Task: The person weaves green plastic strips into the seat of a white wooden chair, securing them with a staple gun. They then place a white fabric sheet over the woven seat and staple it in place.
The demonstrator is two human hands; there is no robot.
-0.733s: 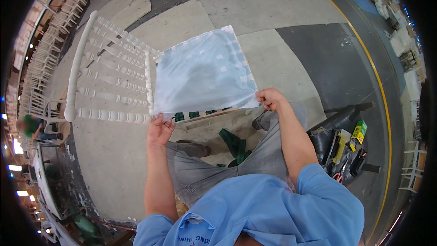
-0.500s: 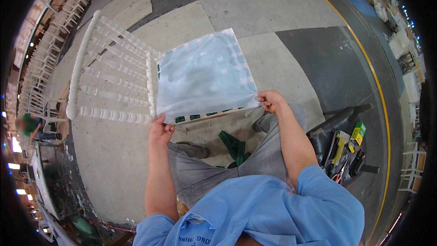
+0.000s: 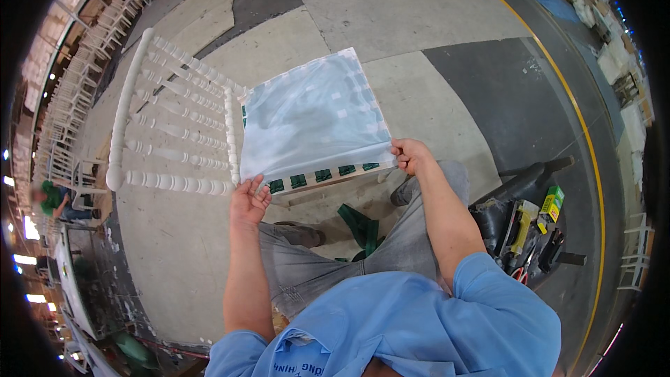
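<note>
Plastic sheet [image 3: 314,119] lay over chair seat [image 3: 328,176], near edge uncovered; L hand [image 3: 249,199] & R hand [image 3: 410,156] pinched sheet corners.

Both forearms bare, reaching forward from blue short sleeves toward near edge of plastic sheet [image 3: 314,119].
Left hand [image 3: 248,200]: at sheet's near-left corner, palm up, fingers curled, pinching edge.
Right hand [image 3: 410,156]: at sheet's near-right corner, knuckles up, fingers closed on edge.
Hands level, well apart, elbows slightly bent.
</note>
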